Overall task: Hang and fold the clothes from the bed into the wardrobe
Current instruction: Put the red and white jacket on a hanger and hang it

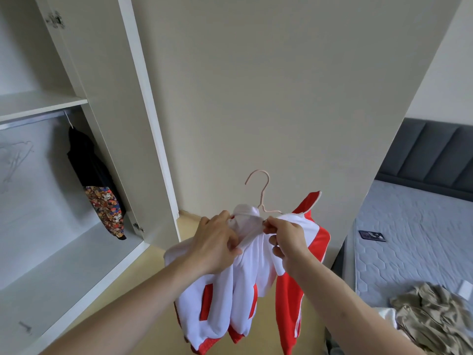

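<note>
Grey quilted bed point(409, 226) flanks open wardrobe point(107, 124); left hand point(217, 242) and right hand point(288, 239) pinch jacket point(245, 290).

red-and-white jacket point(245, 285) | draped inside-out on pink hanger point(261, 190) | held mid-air before wardrobe point(76, 160)

Two hands, left hand point(217, 243) and right hand point(288, 239), grip one red and white jacket point(245, 283) on one pink hanger point(261, 190). Left of the jacket, one wardrobe point(38, 103) holds two hung garments: one black garment point(84, 160), one patterned garment point(108, 210). Right of the jacket, one bed point(409, 226) carries one phone point(372, 235) and one beige garment point(435, 319).
</note>
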`<state>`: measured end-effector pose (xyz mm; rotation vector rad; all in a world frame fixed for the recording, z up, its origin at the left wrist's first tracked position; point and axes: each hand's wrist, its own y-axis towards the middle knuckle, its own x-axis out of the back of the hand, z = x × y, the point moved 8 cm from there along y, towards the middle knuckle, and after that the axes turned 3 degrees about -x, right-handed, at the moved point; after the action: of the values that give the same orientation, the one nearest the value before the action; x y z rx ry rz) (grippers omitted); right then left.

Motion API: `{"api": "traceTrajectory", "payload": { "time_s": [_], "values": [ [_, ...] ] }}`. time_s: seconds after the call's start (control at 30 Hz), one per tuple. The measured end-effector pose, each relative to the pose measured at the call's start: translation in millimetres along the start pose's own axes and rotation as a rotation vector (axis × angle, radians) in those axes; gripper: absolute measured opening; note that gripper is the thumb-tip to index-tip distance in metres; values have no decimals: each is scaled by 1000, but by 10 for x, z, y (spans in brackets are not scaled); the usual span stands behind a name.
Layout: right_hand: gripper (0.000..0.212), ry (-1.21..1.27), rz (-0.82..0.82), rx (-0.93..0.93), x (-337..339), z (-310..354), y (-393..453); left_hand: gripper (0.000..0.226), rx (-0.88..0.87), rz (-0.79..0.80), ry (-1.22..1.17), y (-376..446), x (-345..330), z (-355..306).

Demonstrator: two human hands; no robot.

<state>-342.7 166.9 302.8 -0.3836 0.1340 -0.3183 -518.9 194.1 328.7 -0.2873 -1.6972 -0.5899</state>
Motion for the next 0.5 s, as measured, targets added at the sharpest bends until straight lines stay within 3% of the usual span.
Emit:
{"api": "traceTrajectory", "payload": {
  "time_s": [0.17,0.5],
  "values": [
    [28,-13,-36,16,-102,-165,-12,25,18,116,-28,-46,-163,92],
    [35,-51,-47,111,-271,-219,-9,29,32,148,-14,-78,-378,148]
  ]
}}
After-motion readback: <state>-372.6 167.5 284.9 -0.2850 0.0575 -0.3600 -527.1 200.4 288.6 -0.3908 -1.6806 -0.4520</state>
